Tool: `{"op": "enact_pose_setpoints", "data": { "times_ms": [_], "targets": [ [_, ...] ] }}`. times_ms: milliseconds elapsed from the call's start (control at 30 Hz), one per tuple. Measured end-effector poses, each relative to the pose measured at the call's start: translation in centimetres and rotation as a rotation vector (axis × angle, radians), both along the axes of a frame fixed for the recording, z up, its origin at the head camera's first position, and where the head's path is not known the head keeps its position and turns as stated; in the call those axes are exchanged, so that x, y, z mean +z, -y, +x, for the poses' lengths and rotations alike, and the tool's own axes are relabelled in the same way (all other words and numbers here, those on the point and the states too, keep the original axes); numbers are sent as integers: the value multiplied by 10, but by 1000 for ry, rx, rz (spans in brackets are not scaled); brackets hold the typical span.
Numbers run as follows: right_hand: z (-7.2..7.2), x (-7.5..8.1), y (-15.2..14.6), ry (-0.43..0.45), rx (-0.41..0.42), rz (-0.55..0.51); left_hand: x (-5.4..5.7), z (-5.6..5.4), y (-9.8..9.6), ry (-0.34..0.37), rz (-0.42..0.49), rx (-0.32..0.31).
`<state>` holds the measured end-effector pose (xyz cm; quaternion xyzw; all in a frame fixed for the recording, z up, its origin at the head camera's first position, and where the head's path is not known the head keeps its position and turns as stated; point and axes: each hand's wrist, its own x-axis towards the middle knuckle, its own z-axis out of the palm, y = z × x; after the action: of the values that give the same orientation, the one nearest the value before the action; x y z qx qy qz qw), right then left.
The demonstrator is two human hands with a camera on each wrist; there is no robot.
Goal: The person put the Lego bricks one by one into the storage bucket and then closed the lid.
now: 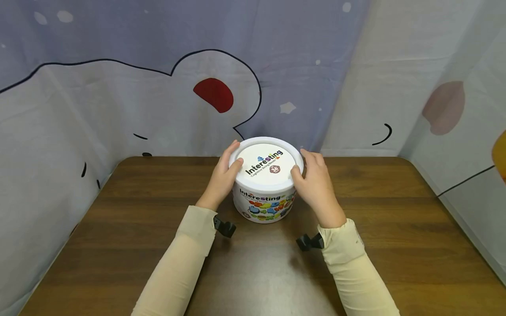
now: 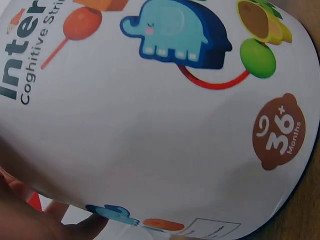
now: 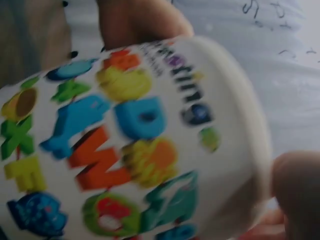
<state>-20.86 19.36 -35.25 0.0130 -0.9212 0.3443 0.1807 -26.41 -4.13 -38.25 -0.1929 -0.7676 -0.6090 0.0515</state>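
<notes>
A round white tub (image 1: 265,216) of stringing beads is at the far middle of the table, between both hands. Its white lid (image 1: 258,182) is on and bears the word "Interesting". The left hand (image 1: 220,180) grips the tub's left side, thumb on the lid's rim. On the opposite side the right hand (image 1: 316,188) holds it the same way. Printed beads and a blue elephant cover the tub wall (image 2: 135,135) in the left wrist view. Blurred in the right wrist view, the tub (image 3: 225,165) lies between fingers and thumb. The contents are hidden.
Under the tub spreads a brown wooden table (image 1: 130,228). A printed cloth (image 1: 158,105) hangs behind its far edge and along the sides. Each wrist carries a small black camera mount (image 1: 224,227) near the sleeve cuff.
</notes>
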Motion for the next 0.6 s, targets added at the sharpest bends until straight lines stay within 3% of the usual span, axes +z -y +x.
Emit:
{"op": "enact_pose_setpoints", "data": {
  "times_ms": [100,200,333,600],
  "targets": [
    [-7,-7,-2,-21,117,-9,-4,-2,1,10,11,-17],
    [-9,-11,-5,-8,175,10,-8,-6,1,-5,32,-43],
    [-9,-12,-8,16,183,52,-12,-9,2,-34,29,-54],
    [-14,-9,-11,38,191,123,-8,-19,7,-100,-89,-20]
  ]
}}
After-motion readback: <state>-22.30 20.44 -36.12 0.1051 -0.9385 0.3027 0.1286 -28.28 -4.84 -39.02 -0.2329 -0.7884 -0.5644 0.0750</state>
